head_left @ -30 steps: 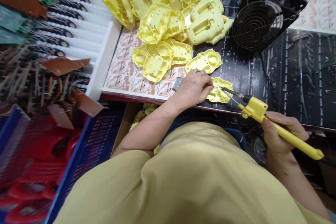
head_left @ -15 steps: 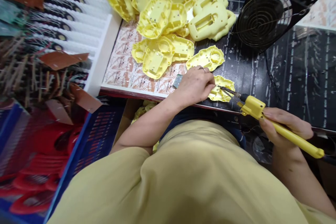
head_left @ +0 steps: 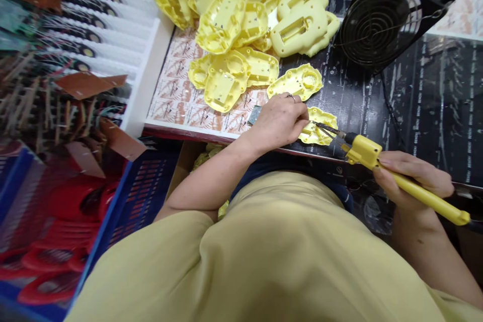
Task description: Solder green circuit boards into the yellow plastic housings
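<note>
In my right hand (head_left: 415, 176) is a yellow soldering iron (head_left: 364, 151), gripped by its handle. Its dark tip points left, over a yellow plastic shell (head_left: 322, 128) lying at the table's front edge. My left hand (head_left: 283, 118) is curled over the left end of that shell, fingertips pinched close to the iron's tip; whatever they hold is hidden. Just beyond my left hand lies another yellow shell (head_left: 296, 82), hollow side up. A small green circuit board (head_left: 255, 115) sits left of my wrist.
More yellow shells (head_left: 226, 80) lie in a heap at the back. A black fan (head_left: 377, 27) stands at the back right. To the left are a white tray (head_left: 141, 70) of wired boards and a blue crate (head_left: 139, 196) beside red plastic parts (head_left: 71, 226).
Both hands keep nearly the same pose. The iron's handle and my right hand have shifted very slightly to the right, while the tip stays at the shell.
</note>
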`<state>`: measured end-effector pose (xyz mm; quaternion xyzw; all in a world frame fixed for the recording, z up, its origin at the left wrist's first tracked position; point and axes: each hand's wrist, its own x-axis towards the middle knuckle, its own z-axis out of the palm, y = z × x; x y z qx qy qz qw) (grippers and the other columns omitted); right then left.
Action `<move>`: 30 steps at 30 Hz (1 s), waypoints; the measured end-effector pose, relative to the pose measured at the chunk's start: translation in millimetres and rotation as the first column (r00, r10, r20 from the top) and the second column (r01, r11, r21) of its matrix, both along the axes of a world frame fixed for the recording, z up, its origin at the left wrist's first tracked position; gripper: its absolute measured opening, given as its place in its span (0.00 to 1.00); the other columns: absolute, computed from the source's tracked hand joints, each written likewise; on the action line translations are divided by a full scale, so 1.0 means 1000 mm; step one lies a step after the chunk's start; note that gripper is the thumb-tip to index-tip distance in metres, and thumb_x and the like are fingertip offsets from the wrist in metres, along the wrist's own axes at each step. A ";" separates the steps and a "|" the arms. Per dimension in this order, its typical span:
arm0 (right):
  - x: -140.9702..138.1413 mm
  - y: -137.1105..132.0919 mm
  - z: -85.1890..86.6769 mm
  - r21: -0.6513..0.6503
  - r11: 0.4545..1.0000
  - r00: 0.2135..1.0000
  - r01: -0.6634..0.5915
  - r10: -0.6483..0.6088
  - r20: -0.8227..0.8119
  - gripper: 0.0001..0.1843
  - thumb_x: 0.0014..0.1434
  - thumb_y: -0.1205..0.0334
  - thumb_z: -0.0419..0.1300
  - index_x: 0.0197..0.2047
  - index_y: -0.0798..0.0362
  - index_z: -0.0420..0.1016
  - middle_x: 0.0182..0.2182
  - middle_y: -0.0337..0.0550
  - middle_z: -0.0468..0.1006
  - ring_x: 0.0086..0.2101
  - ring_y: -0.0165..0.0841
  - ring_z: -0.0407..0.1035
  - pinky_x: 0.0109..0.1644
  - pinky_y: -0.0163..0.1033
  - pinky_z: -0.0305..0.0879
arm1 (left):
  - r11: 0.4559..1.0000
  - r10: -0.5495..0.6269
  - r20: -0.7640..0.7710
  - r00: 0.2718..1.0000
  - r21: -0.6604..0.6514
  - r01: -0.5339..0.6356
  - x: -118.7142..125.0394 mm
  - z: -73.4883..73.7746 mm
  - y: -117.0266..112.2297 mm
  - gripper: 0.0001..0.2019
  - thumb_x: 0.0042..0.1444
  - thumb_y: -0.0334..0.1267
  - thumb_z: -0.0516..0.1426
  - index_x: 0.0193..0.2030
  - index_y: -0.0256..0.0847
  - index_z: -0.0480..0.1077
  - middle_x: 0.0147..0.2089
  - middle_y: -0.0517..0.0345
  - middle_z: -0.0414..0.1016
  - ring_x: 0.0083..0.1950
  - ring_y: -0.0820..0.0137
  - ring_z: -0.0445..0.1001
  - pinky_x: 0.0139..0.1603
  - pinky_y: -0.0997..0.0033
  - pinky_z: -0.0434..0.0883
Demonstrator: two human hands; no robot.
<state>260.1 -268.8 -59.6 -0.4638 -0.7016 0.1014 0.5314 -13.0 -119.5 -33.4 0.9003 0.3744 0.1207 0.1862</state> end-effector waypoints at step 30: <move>-0.010 -0.030 -0.009 0.009 0.955 0.955 0.297 -0.297 0.020 0.19 0.57 0.59 0.76 0.53 0.44 0.88 0.37 0.40 0.89 0.28 0.37 0.82 0.29 0.36 0.81 | 0.999 0.034 0.079 0.996 -0.003 -0.033 -0.011 -0.003 -0.008 0.07 0.65 0.37 0.61 0.39 0.47 0.83 0.38 0.57 0.84 0.48 0.59 0.74 0.69 0.43 0.64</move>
